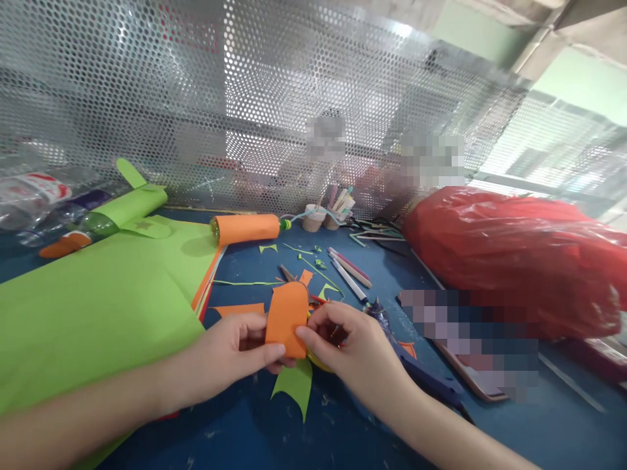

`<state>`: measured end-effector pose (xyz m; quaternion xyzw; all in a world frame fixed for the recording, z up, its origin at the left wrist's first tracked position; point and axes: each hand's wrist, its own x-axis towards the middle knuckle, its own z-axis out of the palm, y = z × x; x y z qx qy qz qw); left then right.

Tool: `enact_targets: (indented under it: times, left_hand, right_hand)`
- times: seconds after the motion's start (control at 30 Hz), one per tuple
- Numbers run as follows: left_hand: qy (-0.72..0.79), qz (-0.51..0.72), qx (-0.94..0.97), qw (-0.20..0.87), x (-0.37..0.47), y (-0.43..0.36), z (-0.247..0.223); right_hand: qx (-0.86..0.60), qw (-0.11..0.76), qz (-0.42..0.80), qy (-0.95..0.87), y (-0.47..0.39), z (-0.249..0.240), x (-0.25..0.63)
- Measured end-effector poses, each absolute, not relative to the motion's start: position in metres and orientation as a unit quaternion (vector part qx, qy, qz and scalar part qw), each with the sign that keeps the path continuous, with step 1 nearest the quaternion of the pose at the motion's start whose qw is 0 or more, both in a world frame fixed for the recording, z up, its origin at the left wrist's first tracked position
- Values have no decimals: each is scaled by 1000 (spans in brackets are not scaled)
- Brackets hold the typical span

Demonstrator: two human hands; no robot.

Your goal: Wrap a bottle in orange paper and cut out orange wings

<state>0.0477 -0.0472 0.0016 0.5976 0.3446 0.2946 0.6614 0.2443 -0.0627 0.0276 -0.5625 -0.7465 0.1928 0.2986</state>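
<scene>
An orange paper piece [287, 321] with a rounded top is held up between my two hands. My left hand [245, 349] grips its left and lower edge, thumb in front. My right hand [345, 336] pinches its right edge between thumb and fingers. Behind the paper lie scissors [287, 273], with a blade tip and bits of yellow handle showing; the rest is hidden. Below the paper, a green paper scrap [296, 386] with pointed ends lies on the blue table [235, 424]. A flat orange strip [240, 309] lies beside my left hand.
Green paper sheets [108, 307] cover the left. Behind are an orange-wrapped bottle [247, 228] and a green-wrapped bottle [130, 209]. Pens [350, 277], a glue gun [416, 365], a phone [455, 346] and a red plastic bag [514, 254] lie right. Cups [313, 219] stand by the perforated metal panel [274, 98].
</scene>
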Motion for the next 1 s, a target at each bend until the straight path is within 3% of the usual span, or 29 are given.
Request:
enact_targets:
  times: [0.3,1.0]
  left_hand:
    - [340,287,588,676,48,-48,-2]
    - [334,282,576,691,47,-43,-2]
  right_hand:
    - [-549,322,285,-717,-61,26,245]
    - [-549,322,296,-712,-60,28,246]
